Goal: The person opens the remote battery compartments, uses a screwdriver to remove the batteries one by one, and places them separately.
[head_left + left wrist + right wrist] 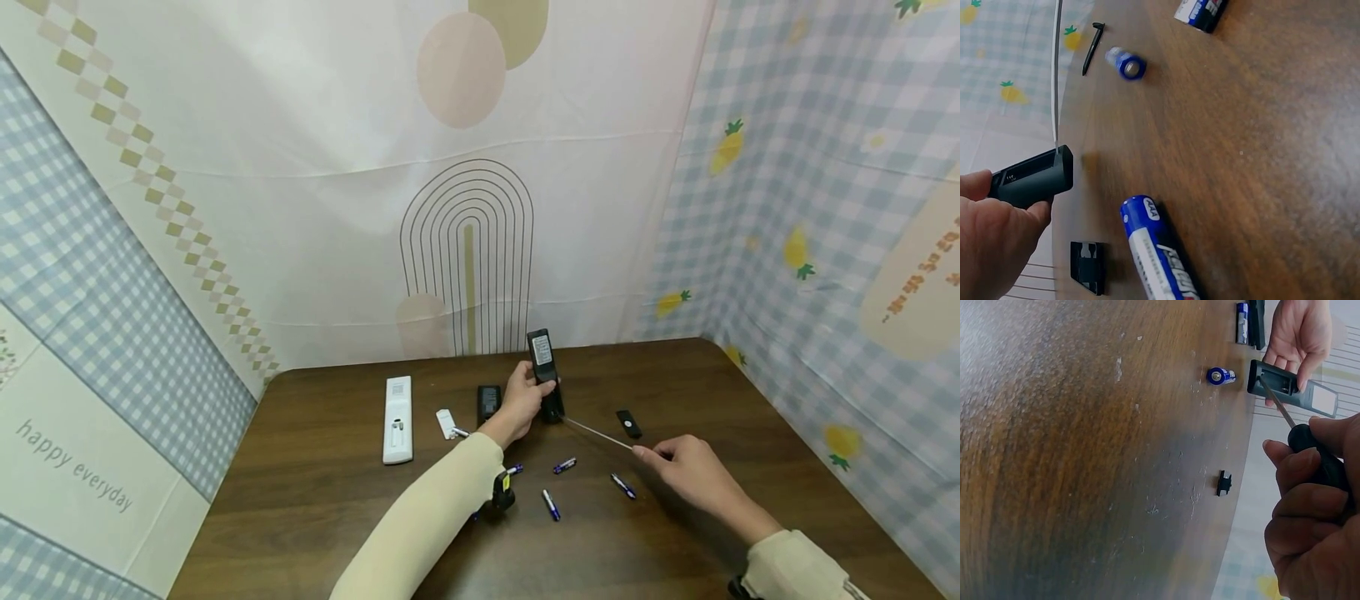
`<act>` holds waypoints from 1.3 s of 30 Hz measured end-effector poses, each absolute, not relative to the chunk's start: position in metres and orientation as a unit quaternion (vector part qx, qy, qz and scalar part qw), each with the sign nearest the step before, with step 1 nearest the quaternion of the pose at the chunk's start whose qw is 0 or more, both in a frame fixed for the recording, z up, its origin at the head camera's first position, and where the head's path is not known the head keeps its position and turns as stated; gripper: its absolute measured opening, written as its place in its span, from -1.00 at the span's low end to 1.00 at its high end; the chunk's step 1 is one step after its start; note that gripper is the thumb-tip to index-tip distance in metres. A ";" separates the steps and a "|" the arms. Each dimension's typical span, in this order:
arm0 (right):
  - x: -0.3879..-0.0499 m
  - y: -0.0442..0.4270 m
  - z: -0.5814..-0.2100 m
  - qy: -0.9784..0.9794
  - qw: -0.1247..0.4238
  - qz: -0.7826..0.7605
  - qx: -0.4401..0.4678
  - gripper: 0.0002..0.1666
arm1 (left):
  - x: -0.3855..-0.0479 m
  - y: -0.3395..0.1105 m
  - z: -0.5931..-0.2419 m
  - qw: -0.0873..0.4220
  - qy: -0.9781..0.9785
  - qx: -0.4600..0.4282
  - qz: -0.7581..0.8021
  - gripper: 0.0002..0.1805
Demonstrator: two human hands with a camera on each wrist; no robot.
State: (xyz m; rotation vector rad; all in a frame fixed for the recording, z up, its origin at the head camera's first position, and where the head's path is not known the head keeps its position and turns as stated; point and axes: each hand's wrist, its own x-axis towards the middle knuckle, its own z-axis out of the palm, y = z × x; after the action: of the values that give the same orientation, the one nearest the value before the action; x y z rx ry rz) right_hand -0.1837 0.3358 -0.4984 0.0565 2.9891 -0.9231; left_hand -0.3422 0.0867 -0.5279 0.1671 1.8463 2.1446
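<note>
A black remote control [547,375] is gripped in my left hand [524,398], tilted up above the table with its back towards me. Its battery compartment [1275,380] lies uncovered in the right wrist view, and no batteries show inside. My right hand [693,471] holds a screwdriver by its dark handle [1310,447], fingers curled round it. The thin metal shaft [1055,81] reaches across to the remote, and its tip meets the compartment's lower end. Whether the tip touches a contact there I cannot tell. A small black battery cover [629,423] lies to the right of the remote.
Several blue-and-white AAA batteries [551,505] lie scattered over the brown wooden table [315,500]. At the left is a white remote [397,442] with an uncovered compartment, beside a white cover [446,422]. Another black remote [489,400] lies behind my left wrist. Printed cloth [337,250] hangs behind the table.
</note>
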 end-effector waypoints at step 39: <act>-0.171 0.366 -0.497 0.952 -0.041 -0.295 0.064 -0.32 | -0.309 0.039 -0.512 0.136 0.684 0.030 0.716 -0.65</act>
State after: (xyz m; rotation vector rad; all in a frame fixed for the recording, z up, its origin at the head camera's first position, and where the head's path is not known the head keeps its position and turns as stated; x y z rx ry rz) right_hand -0.1714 0.3656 -0.4966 0.2068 3.0734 -0.9516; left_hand -0.3091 0.0387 -0.5115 0.0856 1.9809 2.0722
